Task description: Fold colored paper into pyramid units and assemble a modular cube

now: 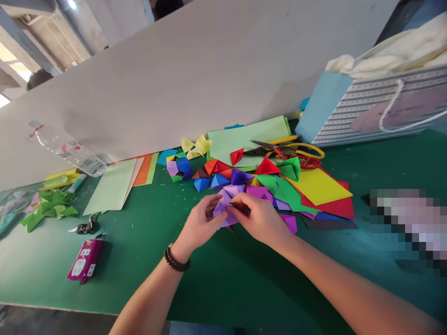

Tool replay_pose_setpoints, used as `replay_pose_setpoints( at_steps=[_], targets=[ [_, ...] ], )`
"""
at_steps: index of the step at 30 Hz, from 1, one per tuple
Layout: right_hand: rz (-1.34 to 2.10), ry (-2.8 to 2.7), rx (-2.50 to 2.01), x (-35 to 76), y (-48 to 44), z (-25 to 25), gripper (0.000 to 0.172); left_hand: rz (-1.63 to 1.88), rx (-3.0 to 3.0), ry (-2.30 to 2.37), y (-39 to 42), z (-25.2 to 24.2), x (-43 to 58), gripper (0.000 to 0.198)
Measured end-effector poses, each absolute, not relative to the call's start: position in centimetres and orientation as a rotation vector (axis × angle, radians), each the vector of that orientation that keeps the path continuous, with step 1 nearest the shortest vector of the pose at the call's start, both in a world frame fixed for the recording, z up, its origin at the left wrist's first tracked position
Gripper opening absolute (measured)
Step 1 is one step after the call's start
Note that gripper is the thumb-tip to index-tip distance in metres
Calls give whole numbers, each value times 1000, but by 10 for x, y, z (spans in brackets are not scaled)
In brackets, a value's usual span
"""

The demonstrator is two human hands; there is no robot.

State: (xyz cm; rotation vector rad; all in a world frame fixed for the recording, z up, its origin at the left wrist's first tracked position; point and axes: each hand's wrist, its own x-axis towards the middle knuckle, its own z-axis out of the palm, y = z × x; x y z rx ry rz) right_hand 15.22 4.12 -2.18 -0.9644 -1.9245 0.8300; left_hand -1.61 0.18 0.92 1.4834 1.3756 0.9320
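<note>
Forearms reach across the green bench; left hand and right hand pinch a purple folded-paper piece between them. Judged light, soft, easily crushed; best held at its folds.

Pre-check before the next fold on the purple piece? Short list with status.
Both hands on the piece: ok. The left hand and right hand grip the purple origami piece.
Creases: cannot tell, the hands cover them.
Space around the hands: not ok. Coloured folded paper units lie right beside the right hand.
Scissors: ok, resting on pale green paper beyond the units.
Plastic bottle: ok, lying on its side well to the left of the hands.
</note>
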Motion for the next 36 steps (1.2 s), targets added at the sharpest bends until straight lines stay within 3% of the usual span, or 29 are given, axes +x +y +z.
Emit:
replay_pose_setpoints(
  at_steps=[4,9,14,24,32,36],
  targets=[
    [659,-2022,-889,153,37,-26,5,822,1534,1512,0,-1,-15,25],
    [586,-2085,-901,154,34,-29,6,851,1633,1565,-4,0,-16,26],
    [555,-2102,-967,154,34,-29,4,848,1600,1622,-4,-5,-17,13],
    [635,-1972,-1054,156,34,-29,9,960,1433,1501,-3,-15,-11,21],
    [368,-2134,-855,158,36,-28,13,1031,1468,1525,-3,-17,-11,33],
    [656,-2146,-968,161,37,-20,20,1063,1569,1598,-5,-17,-11,32]
  ],
)
